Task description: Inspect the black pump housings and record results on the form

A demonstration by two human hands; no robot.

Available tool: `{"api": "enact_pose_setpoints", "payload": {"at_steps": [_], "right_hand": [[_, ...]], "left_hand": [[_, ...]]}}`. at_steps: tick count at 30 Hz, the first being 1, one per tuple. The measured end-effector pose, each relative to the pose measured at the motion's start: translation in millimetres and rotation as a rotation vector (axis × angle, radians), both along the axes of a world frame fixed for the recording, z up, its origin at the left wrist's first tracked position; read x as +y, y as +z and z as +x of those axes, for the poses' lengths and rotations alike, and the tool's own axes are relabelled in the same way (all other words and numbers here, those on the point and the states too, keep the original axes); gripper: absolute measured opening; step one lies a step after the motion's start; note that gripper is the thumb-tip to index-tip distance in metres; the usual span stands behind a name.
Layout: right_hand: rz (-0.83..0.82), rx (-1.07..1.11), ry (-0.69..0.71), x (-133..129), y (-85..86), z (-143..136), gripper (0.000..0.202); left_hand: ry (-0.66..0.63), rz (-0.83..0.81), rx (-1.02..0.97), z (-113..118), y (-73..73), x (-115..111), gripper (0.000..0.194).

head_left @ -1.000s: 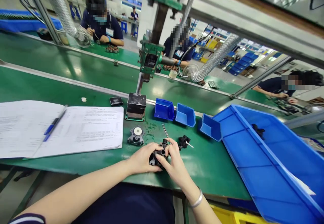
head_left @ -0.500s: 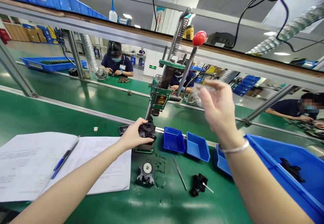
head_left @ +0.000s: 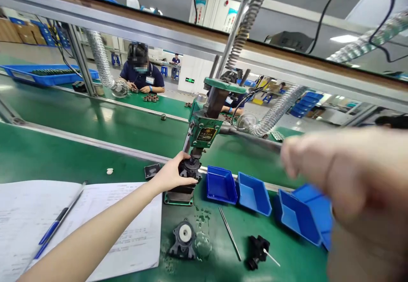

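Note:
My left hand (head_left: 174,174) is closed round a black plastic housing (head_left: 191,170) on the base of a green hand press (head_left: 207,133). The press ram reaches down to the top of the housing. At the right, large and smeared by motion, my right hand (head_left: 347,171) is wrapped round the end of the press lever (head_left: 255,139); its red knob is hidden. In front of the press lies another dark housing with a white round centre (head_left: 185,233). To its right are a metal rod (head_left: 230,233) and a black fitting (head_left: 257,251) with a white stick in it.
Blue bins (head_left: 222,185) stand in a row right of the press. An open notebook (head_left: 127,231) with pens (head_left: 52,231) lies at the left. A metal shelf rail (head_left: 143,31) crosses above. Across the bench a co-worker (head_left: 142,71) sits among small parts.
My right hand has come down and closed on the lever, which has swung from upright to nearly level. The ram has dropped to the housing. My left hand keeps its hold.

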State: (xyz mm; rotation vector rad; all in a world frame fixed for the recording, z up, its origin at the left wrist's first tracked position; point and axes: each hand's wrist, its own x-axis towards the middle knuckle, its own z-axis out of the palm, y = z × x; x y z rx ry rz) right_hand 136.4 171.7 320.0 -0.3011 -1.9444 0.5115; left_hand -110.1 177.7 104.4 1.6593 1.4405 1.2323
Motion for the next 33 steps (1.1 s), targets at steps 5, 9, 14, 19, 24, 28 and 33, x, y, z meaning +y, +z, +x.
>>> {"api": "enact_pose_setpoints", "payload": {"at_steps": [5, 9, 14, 19, 24, 28, 33], "right_hand": [[0.378, -0.795, 0.021, -23.5, -93.1, 9.9, 0.032], [0.414, -0.766, 0.026, -23.6, -103.2, 1.5, 0.037], [0.440, -0.742, -0.021, -24.3, -106.3, -0.2, 0.036], [0.491, -0.598, -0.140, -15.7, -149.7, -11.1, 0.037], [0.480, -0.551, -0.147, -11.1, -163.4, -13.2, 0.037], [0.470, -0.533, -0.142, -12.7, -161.9, -11.0, 0.038], [0.528, -0.522, -0.175, -8.3, -168.0, -13.7, 0.040]], "left_hand": [[-0.012, -0.025, -0.003, -1.5, -2.2, 0.7, 0.066], [-0.008, -0.032, 0.002, -2.8, -3.4, 1.7, 0.067], [-0.019, -0.019, -0.009, -3.9, -6.9, 2.3, 0.069], [-0.020, -0.008, -0.025, -3.0, -10.3, 2.8, 0.069], [-0.022, 0.005, -0.032, -2.7, -11.2, 3.4, 0.068], [-0.010, 0.007, -0.032, -3.2, -13.7, 3.2, 0.070], [-0.003, 0.001, -0.014, -3.7, -13.8, 5.5, 0.071]]}}
